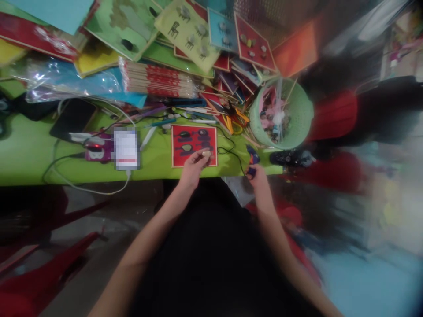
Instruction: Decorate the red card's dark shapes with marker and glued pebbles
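Note:
My left hand (196, 165) pinches a small pale pebble (206, 154) over the lower right part of a red picture board (176, 160). Dark painted shapes cover the board, and a few stones sit on them, among them a greenish stone (187, 148) and a dark stone (184, 134). To the right of the board, my right hand (257, 172) is closed round the handle of a dark blue glue gun (253, 155) with an orange part. Its thin black cord curls leftward on the green table. The gun's tip points away from me.
A green basket (306, 121) with small pieces in it stands at the right. Orange-handled pliers (231, 123), wrapped sticks (155, 79) and stacked picture boards (188, 33) lie behind. A phone-like screen (125, 148) and cables are at the left.

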Motion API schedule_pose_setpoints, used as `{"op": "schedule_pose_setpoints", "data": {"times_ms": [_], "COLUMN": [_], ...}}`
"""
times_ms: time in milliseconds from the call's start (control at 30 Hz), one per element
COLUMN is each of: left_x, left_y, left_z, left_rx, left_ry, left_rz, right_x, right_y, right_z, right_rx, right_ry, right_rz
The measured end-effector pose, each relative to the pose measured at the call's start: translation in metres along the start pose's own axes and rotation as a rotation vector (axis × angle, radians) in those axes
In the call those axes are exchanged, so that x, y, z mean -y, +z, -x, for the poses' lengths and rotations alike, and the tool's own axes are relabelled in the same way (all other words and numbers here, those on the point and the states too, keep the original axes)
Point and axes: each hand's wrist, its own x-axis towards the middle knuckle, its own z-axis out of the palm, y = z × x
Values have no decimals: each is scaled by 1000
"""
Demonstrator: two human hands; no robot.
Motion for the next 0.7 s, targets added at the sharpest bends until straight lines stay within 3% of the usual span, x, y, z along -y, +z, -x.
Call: {"op": "schedule_pose_setpoints", "data": {"times_ms": [200, 433, 700], "left_x": [-1, 1, 4], "left_y": [0, -5, -14], "left_z": [2, 4, 0], "left_rx": [6, -1, 13], "left_ry": [2, -3, -30], "left_rz": [6, 24, 85], "right_x": [22, 42, 62], "right_y": [39, 62, 82], "right_z": [40, 62, 67], "right_rx": [-109, 136, 212], "right_ry": [-11, 69, 67], "right_rz": [-134, -39, 79]}}
